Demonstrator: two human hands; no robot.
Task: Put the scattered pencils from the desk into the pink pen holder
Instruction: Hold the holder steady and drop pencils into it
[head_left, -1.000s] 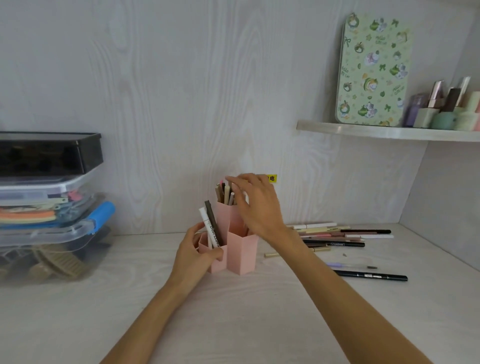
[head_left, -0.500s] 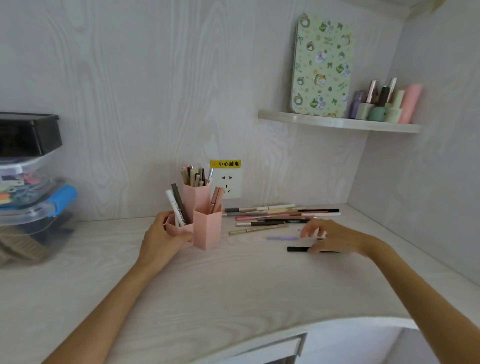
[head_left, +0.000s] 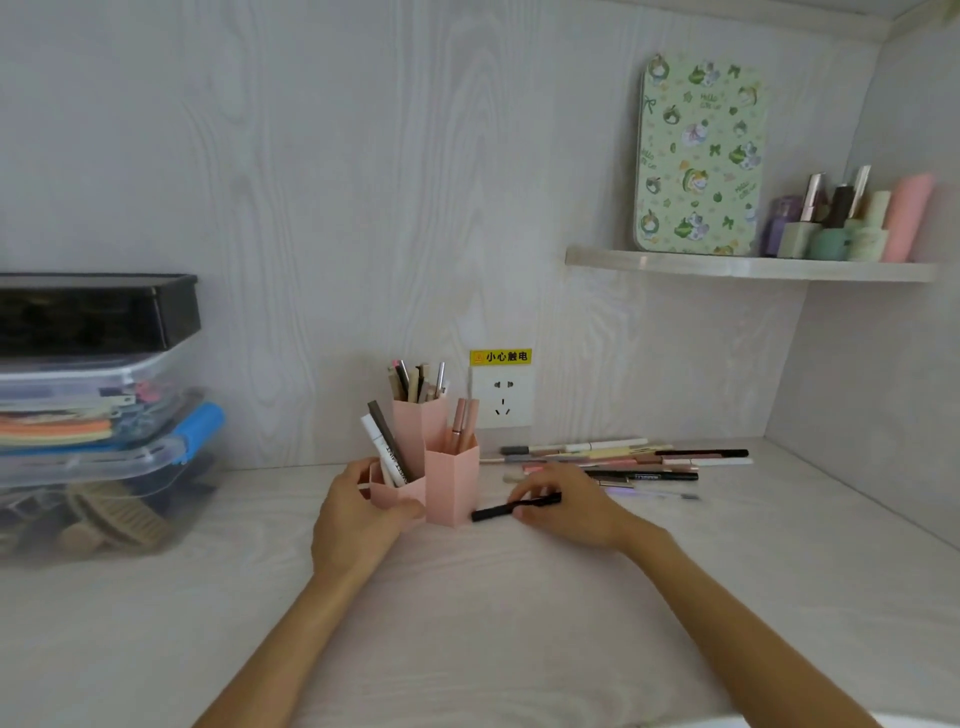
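1. The desk (head_left: 467, 623) holds loose pencils (head_left: 623, 460) at 3 o'clock of the pink pen holder (head_left: 451, 483).
2. The left hand (head_left: 358, 519) wraps around the holder.
3. The right hand (head_left: 566, 506) pinches a black pencil (head_left: 493, 512).

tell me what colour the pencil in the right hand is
Black; the pencil shows clearly in the head view, held by the right hand.
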